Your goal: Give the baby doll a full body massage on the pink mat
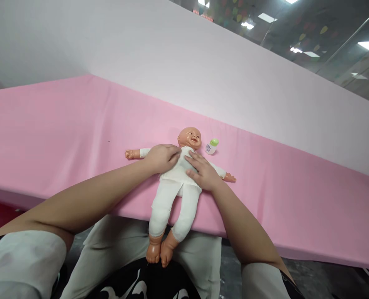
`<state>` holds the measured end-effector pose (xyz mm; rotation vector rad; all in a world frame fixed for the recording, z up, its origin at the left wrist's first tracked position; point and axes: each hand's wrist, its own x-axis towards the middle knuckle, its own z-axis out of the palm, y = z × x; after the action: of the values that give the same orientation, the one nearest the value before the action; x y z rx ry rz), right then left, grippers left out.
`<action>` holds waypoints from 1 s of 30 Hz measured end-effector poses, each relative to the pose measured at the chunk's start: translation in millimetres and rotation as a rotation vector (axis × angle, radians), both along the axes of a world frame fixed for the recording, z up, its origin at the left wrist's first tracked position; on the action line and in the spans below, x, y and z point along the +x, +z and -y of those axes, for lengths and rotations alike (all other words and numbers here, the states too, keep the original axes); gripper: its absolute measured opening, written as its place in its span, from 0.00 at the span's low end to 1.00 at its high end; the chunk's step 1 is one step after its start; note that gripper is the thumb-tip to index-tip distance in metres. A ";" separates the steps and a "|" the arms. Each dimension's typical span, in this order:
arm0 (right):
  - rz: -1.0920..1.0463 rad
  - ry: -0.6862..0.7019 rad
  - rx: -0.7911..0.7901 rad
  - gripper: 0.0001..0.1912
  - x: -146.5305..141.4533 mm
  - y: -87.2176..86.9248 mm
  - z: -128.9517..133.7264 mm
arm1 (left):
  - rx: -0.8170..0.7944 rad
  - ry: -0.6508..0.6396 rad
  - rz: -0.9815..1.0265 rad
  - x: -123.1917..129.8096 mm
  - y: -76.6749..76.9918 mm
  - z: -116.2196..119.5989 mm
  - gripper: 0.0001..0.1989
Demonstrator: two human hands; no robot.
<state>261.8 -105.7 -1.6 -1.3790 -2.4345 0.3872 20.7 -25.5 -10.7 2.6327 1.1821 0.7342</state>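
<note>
Plainly, left hand (163, 158) and right hand (205, 171) touch 1 supine doll (178, 175).

We lay our left hand (163, 158) and right hand (205, 171) on a doll (182, 167), its torso beneath them. It lies face up on pink cloth (296, 191), arms spread, feet (153, 252) overhanging the edge. A bottle (211, 148) is just beside its head (189, 138); behind is a wall (147, 54).

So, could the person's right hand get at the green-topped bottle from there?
Probably yes. The right hand rests on the doll's chest, and the bottle is close by on the pink surface, with nothing visible blocking the way.
</note>
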 end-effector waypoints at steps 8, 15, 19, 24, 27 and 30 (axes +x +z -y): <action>-0.030 -0.393 -0.014 0.25 19.2 1.2 -11.7 | -0.064 -0.847 0.224 18.6 13.4 59.1 0.19; 0.083 -0.468 -0.044 0.24 20.4 0.1 -13.3 | -0.065 -0.691 -0.094 18.5 7.4 45.2 0.33; 0.058 -0.465 -0.045 0.24 21.5 0.3 -12.2 | -0.053 -0.450 -0.151 11.1 -1.9 16.5 0.39; 0.019 -0.460 0.010 0.23 18.7 -1.3 -10.5 | -0.109 -0.224 -0.144 4.6 1.0 9.1 0.39; -0.043 -0.398 0.157 0.23 7.8 -2.2 -1.5 | -0.126 -0.112 -0.123 3.2 4.9 9.9 0.37; -0.136 -0.129 0.247 0.25 -10.3 3.4 18.4 | -0.138 -0.056 -0.116 1.5 6.6 6.2 0.34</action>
<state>251.5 -124.1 1.8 -1.3456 -2.1859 0.1388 22.1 -31.7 -4.1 2.6116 1.1390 0.4776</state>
